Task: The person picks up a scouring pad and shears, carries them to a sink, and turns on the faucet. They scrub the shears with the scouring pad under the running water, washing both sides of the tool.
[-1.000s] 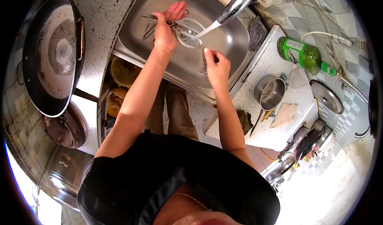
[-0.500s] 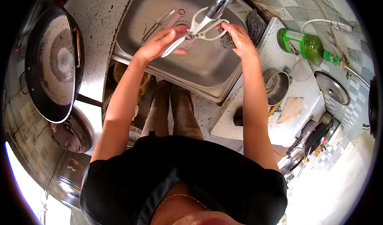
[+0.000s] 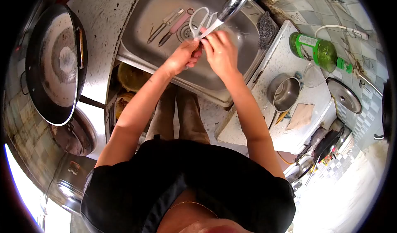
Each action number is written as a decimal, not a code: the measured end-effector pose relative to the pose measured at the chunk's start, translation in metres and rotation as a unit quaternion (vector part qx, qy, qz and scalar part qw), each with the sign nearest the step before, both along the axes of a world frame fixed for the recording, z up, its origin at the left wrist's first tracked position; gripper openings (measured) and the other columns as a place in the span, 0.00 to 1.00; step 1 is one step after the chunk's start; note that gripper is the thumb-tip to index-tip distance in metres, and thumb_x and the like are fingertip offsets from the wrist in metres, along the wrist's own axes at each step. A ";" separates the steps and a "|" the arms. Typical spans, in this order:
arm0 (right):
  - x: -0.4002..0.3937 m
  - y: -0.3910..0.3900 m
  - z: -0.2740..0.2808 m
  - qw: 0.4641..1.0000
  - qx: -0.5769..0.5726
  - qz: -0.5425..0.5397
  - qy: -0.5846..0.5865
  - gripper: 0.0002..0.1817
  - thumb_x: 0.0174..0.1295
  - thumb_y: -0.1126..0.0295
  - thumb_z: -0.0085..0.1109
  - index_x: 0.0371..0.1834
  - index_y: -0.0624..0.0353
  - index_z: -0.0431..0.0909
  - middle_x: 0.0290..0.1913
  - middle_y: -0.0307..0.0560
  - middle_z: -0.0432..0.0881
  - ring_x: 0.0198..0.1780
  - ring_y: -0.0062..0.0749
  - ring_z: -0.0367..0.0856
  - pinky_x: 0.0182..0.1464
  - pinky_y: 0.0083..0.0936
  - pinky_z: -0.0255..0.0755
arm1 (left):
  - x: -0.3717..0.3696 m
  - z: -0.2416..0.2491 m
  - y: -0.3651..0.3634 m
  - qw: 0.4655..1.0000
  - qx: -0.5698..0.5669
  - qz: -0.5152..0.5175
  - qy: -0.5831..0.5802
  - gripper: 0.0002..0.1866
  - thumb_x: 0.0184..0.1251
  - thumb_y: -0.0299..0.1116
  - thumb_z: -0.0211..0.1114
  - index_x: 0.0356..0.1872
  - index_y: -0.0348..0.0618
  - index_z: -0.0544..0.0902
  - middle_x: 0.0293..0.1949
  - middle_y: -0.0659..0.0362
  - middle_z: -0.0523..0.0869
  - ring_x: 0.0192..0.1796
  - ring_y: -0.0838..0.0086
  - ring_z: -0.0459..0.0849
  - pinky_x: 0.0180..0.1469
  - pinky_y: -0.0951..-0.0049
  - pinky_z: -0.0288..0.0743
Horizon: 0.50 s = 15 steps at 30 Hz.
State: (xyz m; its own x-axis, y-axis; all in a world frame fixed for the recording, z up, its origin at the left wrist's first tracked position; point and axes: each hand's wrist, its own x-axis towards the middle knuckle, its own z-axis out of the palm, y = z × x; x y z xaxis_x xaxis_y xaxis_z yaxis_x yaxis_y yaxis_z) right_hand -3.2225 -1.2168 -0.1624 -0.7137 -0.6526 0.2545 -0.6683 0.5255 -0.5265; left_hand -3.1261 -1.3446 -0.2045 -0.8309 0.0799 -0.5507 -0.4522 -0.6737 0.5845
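Note:
White-handled scissors (image 3: 197, 21) are held under the tap over the sink, handle loops pointing away from me. My left hand (image 3: 182, 58) is closed around their blade end, which its fingers mostly hide. Touching the scissors near the pivot is my right hand (image 3: 222, 53), fingers bent over them beside the left fingertips. A stream of water (image 3: 211, 29) falls from the tap (image 3: 235, 3) onto them. Inside the sink (image 3: 215, 74), a peeler (image 3: 168, 22) and a pink-handled knife (image 3: 178, 25) lie beside the drain (image 3: 187, 34). Whatever else sits between my fingers is hidden.
A dark wire scourer (image 3: 266, 29) rests on the sink's right ledge. On the right counter are a green bottle (image 3: 318, 51), a metal pot (image 3: 285, 93) and a brown cloth-like square (image 3: 301, 116). At left stands a large black pan (image 3: 53, 67).
The scissors have turned and shifted under the water. My left hand has closed on the blade end. My right hand has moved left; the scourer it held is out of sight.

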 end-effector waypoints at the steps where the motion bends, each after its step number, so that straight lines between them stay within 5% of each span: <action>1: 0.000 -0.003 -0.009 1.000 -0.021 0.001 0.000 0.07 0.62 0.69 0.60 0.42 0.54 0.83 0.36 0.51 0.77 0.36 0.50 0.80 0.38 0.41 0.75 | 0.001 0.000 0.007 0.999 0.020 0.043 -0.026 0.15 0.79 0.46 0.48 0.39 0.46 0.72 0.24 0.69 0.65 0.21 0.85 0.58 0.22 0.81 0.51; 5: -0.005 -0.010 -0.025 0.998 -0.035 -0.048 -0.027 0.03 0.60 0.70 0.62 0.35 0.55 0.80 0.35 0.48 0.78 0.36 0.48 0.80 0.38 0.40 0.76 | 0.001 0.006 0.021 0.996 -0.023 0.071 -0.055 0.16 0.79 0.48 0.47 0.34 0.49 0.69 0.22 0.70 0.62 0.20 0.84 0.56 0.20 0.80 0.48; 7: 0.013 -0.011 -0.023 0.996 -0.047 0.045 -0.060 0.02 0.61 0.70 0.61 0.33 0.55 0.79 0.36 0.48 0.79 0.36 0.49 0.81 0.38 0.40 0.76 | 0.002 -0.001 0.016 0.995 0.000 0.086 -0.055 0.16 0.79 0.48 0.47 0.34 0.49 0.69 0.22 0.70 0.61 0.19 0.84 0.56 0.20 0.80 0.47; 11: -0.034 -0.016 -0.031 0.996 -0.059 -0.069 0.007 0.02 0.59 0.71 0.62 0.32 0.55 0.79 0.34 0.50 0.79 0.33 0.51 0.79 0.34 0.42 0.74 | 0.006 0.006 0.023 0.996 0.025 0.079 -0.044 0.15 0.79 0.45 0.46 0.33 0.48 0.69 0.21 0.70 0.61 0.19 0.84 0.55 0.19 0.80 0.47; 15: 0.008 -0.013 -0.031 0.986 -0.141 0.019 -0.086 0.03 0.59 0.72 0.63 0.32 0.57 0.79 0.32 0.50 0.79 0.32 0.52 0.79 0.33 0.42 0.74 | 0.000 0.008 0.016 0.990 0.040 0.126 -0.044 0.14 0.79 0.44 0.45 0.33 0.48 0.68 0.21 0.70 0.60 0.18 0.85 0.56 0.18 0.80 0.47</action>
State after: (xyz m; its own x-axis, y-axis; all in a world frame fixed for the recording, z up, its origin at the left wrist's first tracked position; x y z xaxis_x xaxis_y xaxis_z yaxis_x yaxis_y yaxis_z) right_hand -3.2145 -1.2294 -0.1936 -0.7384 -0.6007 0.3065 -0.5726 0.3184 -0.7555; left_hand -3.1266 -1.3291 -0.1965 -0.7795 -0.0781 -0.6215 -0.3100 -0.8140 0.4912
